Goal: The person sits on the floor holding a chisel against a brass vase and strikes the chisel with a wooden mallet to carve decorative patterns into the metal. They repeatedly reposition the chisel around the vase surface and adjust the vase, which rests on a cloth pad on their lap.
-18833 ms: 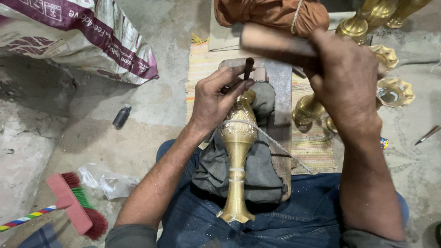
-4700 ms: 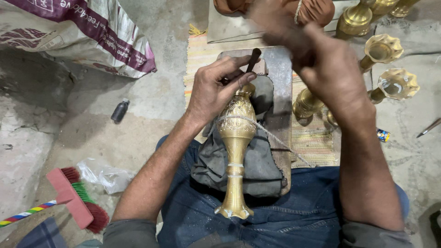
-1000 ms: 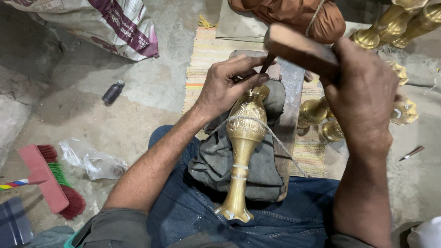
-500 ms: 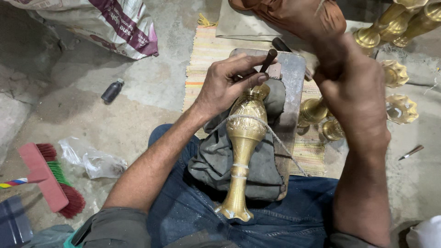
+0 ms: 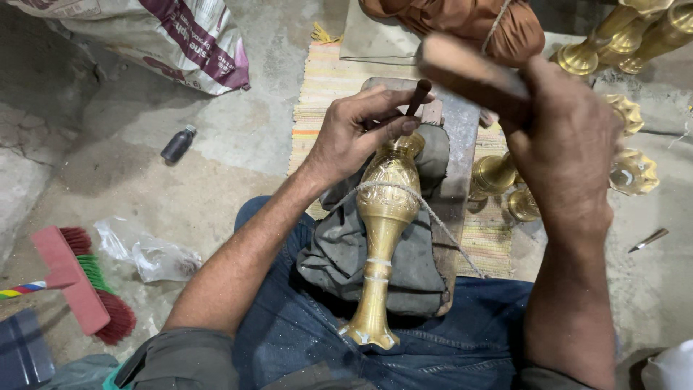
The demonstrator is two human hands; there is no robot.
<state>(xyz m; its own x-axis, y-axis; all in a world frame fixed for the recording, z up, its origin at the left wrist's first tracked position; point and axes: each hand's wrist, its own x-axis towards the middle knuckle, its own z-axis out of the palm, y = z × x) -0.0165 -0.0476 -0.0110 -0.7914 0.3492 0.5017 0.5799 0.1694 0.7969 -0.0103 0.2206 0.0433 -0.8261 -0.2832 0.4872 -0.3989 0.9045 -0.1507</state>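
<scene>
A tall engraved brass vase (image 5: 384,217) lies lengthwise on a grey cloth (image 5: 339,245) over a board (image 5: 462,137) on my lap, tied down by a string. My left hand (image 5: 357,133) rests on the vase's upper end and pinches a short dark punch (image 5: 416,97) that stands near the vase's neck. My right hand (image 5: 563,137) is raised above the board and grips a wooden mallet (image 5: 465,72), its head blurred and pointing left over the punch.
More brass vases (image 5: 635,36) and brass cups (image 5: 632,170) stand at the right on a striped mat (image 5: 325,79). A sack (image 5: 159,36), a small dark bottle (image 5: 177,143), crumpled plastic (image 5: 148,253) and a red brush (image 5: 79,282) lie left. An orange bundle (image 5: 469,18) sits ahead.
My right hand with the mallet has swung from high near the orange bundle down and leftward toward the punch. My left hand, the punch and the vase stay put.
</scene>
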